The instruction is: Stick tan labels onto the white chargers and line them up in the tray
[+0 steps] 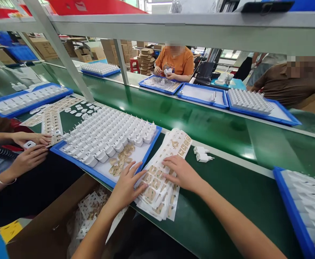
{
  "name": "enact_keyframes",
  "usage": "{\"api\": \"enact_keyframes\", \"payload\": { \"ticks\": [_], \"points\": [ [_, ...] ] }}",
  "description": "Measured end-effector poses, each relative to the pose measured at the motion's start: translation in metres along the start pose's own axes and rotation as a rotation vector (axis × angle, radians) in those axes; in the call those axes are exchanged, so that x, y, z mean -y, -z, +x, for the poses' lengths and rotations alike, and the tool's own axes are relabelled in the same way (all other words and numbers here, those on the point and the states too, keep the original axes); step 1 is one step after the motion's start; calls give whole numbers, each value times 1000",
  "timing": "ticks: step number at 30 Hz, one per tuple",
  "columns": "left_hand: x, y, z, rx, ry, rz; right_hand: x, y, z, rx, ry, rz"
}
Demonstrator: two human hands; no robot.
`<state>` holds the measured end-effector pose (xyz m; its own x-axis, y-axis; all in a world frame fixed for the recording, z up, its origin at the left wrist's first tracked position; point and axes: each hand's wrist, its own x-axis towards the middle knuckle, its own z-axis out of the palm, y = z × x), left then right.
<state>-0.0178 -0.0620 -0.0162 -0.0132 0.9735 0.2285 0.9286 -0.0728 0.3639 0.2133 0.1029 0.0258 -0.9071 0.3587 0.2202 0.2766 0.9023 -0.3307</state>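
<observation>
A stack of white sticker sheets with tan shaped stickers lies on the green bench in front of me. My left hand rests at its left edge, fingers spread. On the upper right part of the stack lies my right hand, its fingers stretched out flat. Left of the stack is a blue-rimmed tray filled with rows of white plug chargers, pins up. A loose heap of tan stickers sits in the tray's near corner. Two white chargers lie right of the sheets.
A co-worker's hands at the left hold a white charger. Another blue tray of chargers stands at right. A grey shelf beam crosses overhead. Below the bench edge is a carton with sheet scraps. More trays line the far side.
</observation>
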Motion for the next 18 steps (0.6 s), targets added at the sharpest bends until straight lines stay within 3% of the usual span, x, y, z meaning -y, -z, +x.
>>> {"api": "enact_keyframes", "payload": {
  "ticks": [4,9,12,15,18],
  "points": [
    [-1,-6,0,54,39,53,21,-22,-5,-9,-15,-22],
    [-1,-14,5,72,56,-4,18,-32,-14,-125,-54,35],
    [-5,-14,7,68,76,-52,-5,-26,-8,-223,-141,49],
    [-9,-10,3,54,94,-95,-45,-17,6,-326,-283,27],
    [-14,2,-6,71,103,-164,-78,-15,16,-358,-372,27]
  ]
}}
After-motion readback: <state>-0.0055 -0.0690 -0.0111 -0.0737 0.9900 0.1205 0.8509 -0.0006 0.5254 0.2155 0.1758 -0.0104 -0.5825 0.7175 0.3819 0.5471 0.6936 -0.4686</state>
